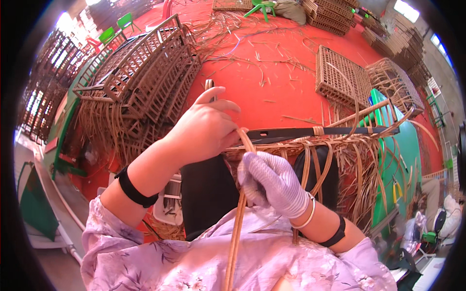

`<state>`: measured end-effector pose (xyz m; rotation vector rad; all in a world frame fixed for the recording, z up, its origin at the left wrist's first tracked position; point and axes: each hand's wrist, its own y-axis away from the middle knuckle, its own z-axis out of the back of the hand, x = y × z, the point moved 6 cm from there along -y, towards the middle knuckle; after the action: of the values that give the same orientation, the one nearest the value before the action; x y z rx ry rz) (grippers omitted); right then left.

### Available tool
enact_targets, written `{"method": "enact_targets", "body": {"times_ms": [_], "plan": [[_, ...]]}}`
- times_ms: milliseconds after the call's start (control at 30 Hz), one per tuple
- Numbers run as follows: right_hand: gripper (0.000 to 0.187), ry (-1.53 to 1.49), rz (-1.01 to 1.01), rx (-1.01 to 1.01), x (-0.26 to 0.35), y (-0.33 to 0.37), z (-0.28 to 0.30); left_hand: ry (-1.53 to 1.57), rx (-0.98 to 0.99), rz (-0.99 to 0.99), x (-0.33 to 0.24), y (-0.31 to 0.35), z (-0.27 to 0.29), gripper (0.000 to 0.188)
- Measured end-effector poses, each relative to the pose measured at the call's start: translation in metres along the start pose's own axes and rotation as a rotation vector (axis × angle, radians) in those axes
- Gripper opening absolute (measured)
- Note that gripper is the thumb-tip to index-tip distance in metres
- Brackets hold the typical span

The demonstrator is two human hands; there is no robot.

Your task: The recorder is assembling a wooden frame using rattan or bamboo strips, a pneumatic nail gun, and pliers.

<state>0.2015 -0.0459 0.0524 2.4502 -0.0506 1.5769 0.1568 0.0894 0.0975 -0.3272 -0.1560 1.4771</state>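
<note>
My bare left hand [206, 128] is closed at the left end of a basket's edge, its fingers curled. A narrow dark piece with a tan top [209, 88] sticks up from its grip; its kind is hidden. Its lower fingertips meet the bent rattan strips [246, 140]. My right hand [276, 182], in a pale striped glove, is closed around these strips, which trail down across my lap. In front of both hands lies a part-woven wicker basket [276, 148] with a slotted black bar [291, 133] along its edge. Loose strips [359, 179] hang from its right side.
Stacked brown wicker crates [145, 72] stand at left. A flat woven panel [340, 75] lies at far right on the red floor [262, 63], among rattan scraps. A green board [398, 160] stands right of the basket. Green stools [261, 8] are farther back.
</note>
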Motion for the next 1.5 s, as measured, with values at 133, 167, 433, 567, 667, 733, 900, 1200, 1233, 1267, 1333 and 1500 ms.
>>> {"method": "enact_targets", "body": {"times_ms": [133,167,433,567,667,733,900,1200,1233,1267,1333,1500], "plan": [[0.039,-0.02,0.006,-0.053,-0.01,-0.008,0.017,0.167,0.19,0.004,0.018,-0.008,-0.013,0.012],[0.038,-0.024,0.018,-0.055,-0.011,-0.009,0.02,0.162,0.2,-0.003,0.021,-0.01,-0.012,0.012],[0.03,0.037,0.097,-0.093,-0.008,-0.002,0.032,0.254,0.226,0.13,0.023,-0.012,-0.021,0.02],[0.027,0.138,0.095,-0.135,-0.003,0.018,0.045,0.19,0.321,0.197,0.022,-0.015,-0.025,0.02],[0.027,0.274,0.209,-0.153,0.015,0.047,0.061,0.19,0.126,0.13,0.027,-0.015,-0.02,0.018],[0.027,0.239,0.22,-0.22,0.021,0.067,0.084,0.226,-0.012,0.131,0.033,-0.017,-0.025,0.031],[0.029,0.429,0.311,-0.695,0.042,0.162,0.177,0.17,-0.181,0.167,0.054,0.002,-0.03,0.019],[0.045,0.334,0.275,-1.95,0.017,0.448,0.326,0.263,-0.118,0.239,0.057,0.004,-0.036,0.022],[0.047,0.448,0.196,-2.047,0.013,0.482,0.333,0.223,-0.12,0.257,0.061,0.009,-0.035,0.022],[0.054,0.723,0.195,-2.12,-0.009,0.56,0.368,0.197,-0.129,0.258,0.062,0.004,-0.037,0.023],[0.064,0.644,-0.062,-2.142,-0.028,0.571,0.363,0.215,-0.103,0.256,0.053,-0.001,-0.033,0.023],[0.069,0.197,-0.578,-1.968,-0.059,0.536,0.349,0.225,0.013,0.223,0.048,-0.008,-0.029,0.022]]}}
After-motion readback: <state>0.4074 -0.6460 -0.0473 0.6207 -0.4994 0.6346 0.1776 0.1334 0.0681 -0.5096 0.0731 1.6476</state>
